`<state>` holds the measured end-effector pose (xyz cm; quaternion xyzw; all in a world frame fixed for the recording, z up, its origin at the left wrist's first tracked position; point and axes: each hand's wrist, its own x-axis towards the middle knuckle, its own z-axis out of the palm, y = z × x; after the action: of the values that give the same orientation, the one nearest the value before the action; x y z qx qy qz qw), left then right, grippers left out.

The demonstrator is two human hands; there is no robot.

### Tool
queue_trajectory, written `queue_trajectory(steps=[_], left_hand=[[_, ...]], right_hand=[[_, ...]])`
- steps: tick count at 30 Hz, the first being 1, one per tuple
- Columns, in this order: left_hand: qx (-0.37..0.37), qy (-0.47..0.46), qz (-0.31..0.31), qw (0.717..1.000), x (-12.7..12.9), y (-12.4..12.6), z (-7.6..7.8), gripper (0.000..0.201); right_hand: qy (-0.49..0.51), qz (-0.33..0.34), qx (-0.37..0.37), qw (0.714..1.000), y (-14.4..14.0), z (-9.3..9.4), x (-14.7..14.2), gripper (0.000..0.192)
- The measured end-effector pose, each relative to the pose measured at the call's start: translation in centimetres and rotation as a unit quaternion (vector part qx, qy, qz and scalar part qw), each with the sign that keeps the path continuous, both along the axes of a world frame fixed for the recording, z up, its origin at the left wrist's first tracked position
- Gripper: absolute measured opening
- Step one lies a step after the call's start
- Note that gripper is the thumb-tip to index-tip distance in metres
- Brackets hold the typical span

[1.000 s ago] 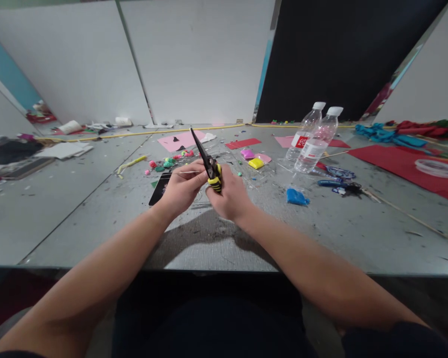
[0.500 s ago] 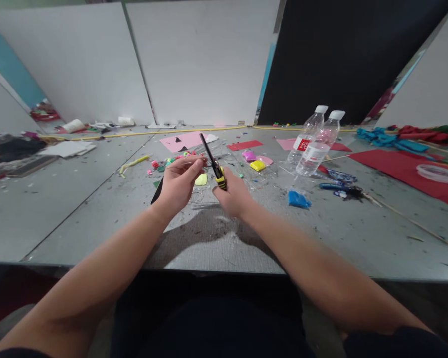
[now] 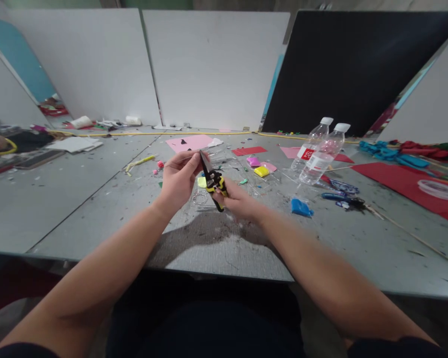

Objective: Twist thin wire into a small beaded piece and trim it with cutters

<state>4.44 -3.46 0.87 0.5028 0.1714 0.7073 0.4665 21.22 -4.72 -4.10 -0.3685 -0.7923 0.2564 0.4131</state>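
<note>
Yellow-and-black cutters (image 3: 213, 182) clamped in right hand (image 3: 236, 199) above grey bench (image 3: 97, 209), thin wire (image 3: 194, 153) pinched in left hand (image 3: 178, 180); best kept taut, seated deep between blades, then squeezed steadily.

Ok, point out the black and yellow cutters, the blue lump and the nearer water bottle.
Cutters (image 3: 213, 182), head view, on the yellow and black handles.
Blue lump (image 3: 300, 207), head view, on its middle.
Nearer water bottle (image 3: 321, 160), head view, on its clear body.
</note>
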Motion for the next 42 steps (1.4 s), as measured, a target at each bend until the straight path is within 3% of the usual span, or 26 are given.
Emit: queue_trajectory(steps=[2, 8, 18, 24, 27, 32, 37, 42], left_hand=[[0.003, 0.0, -0.005, 1.0, -0.1, -0.2, 0.2, 0.017], [0.034, 0.016, -0.002, 0.999, -0.3, -1.4, 1.1, 0.026], [0.077, 0.043, -0.007, 0.996, 0.2, -2.3, 0.9, 0.019], [0.004, 0.013, 0.007, 1.0, 0.8, -2.9, 0.9, 0.019], [0.0, 0.014, 0.004, 1.0, 1.0, -3.7, 0.9, 0.019], [0.052, 0.112, -0.01, 0.992, 1.3, -5.8, 0.3, 0.013], [0.063, 0.153, -0.019, 0.986, 1.4, -6.4, -0.2, 0.008], [0.043, 0.157, -0.029, 0.986, 1.4, -6.2, -0.1, 0.011]], right_hand=[[-0.018, 0.04, -0.011, 0.999, 0.2, 0.3, 0.4, 0.017], [0.012, 0.012, 0.018, 1.0, -1.0, 1.6, 0.5, 0.023], [-0.027, -0.144, 0.019, 0.989, -3.0, 2.8, -0.6, 0.021], [-0.042, -0.186, -0.013, 0.982, -5.3, 3.5, -1.3, 0.029], [-0.012, -0.174, -0.001, 0.985, -7.9, 3.1, -1.4, 0.029], [0.045, -0.154, 0.003, 0.987, -11.6, 1.1, -0.9, 0.013], [0.087, -0.166, 0.035, 0.982, -12.4, -0.7, -0.5, 0.013], [0.078, -0.196, 0.067, 0.975, -12.5, -1.3, -0.7, 0.014]])
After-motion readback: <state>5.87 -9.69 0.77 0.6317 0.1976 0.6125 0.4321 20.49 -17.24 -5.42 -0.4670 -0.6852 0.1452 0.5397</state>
